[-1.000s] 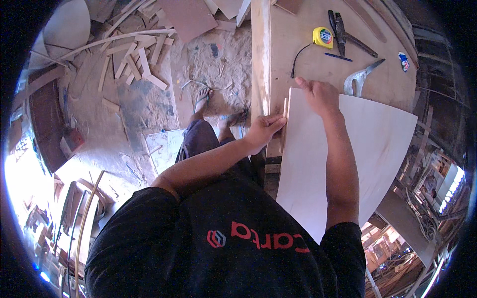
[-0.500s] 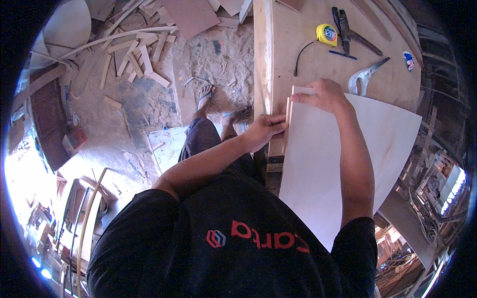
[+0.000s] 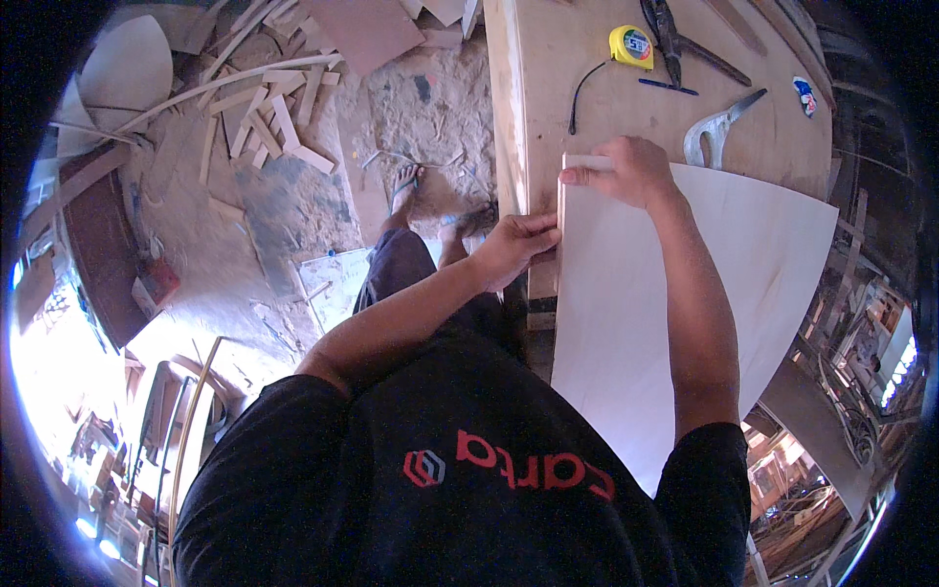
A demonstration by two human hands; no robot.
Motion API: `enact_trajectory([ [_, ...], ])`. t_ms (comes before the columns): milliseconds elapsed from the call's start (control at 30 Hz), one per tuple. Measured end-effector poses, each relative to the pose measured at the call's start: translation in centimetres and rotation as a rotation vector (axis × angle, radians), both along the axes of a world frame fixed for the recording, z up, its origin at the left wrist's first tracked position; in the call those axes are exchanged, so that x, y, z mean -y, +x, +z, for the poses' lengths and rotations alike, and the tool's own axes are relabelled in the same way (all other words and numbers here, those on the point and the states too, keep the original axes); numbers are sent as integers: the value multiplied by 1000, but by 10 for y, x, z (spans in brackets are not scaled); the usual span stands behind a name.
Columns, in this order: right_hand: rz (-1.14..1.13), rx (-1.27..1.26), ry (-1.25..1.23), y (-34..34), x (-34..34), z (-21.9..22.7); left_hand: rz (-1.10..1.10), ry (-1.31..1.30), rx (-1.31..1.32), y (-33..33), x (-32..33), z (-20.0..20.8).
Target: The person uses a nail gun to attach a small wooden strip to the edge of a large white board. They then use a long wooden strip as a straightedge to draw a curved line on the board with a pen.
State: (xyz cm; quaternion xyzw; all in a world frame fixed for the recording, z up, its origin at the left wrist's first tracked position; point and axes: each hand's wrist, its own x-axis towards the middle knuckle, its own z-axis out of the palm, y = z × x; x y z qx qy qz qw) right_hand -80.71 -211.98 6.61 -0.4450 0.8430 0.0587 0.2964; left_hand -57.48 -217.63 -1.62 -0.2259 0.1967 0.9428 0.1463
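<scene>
A large pale plywood sheet (image 3: 636,313) lies over the near part of a wooden workbench, its right edge curved. At its left edge, my left hand (image 3: 514,251) pinches a narrow wood strip (image 3: 559,207) between thumb and fingers. The strip runs along that edge. My right hand (image 3: 631,173) is closed at the sheet's far left corner, thumb and fingers round a short pale piece of wood (image 3: 585,161). Its far end is covered by the fingers. Under the sheet, the strip's lower part is hard to make out.
On the bench top (image 3: 577,59) beyond the sheet are a yellow tape measure (image 3: 631,46), pliers or pincers (image 3: 668,49), a thin dark blue stick (image 3: 668,86) and a silver curved tool (image 3: 712,137). Wood offcuts (image 3: 264,127) litter the dusty floor to the left.
The whole view has shifted slightly, so the bench and its tools sit higher and further left. The strip now looks closer against the sheet's edge. Both hands keep their grips.
</scene>
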Motion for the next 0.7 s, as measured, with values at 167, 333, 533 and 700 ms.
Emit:
enact_trajectory([
  [167, -3, -3, -46, 2, 0, 0, 36, 18, -36, 0, 2, 10],
  [333, -34, 20, -72, 3, -1, 3, 159, 140, 108, -2, -18, 33],
  [533, -23, -60, -50, 6, -4, 1, 268, 298, 113, -6, -30, 44],
  [700, -58, -69, -49, 7, -5, -6, 344, 283, 128, -8, -39, 43],
])
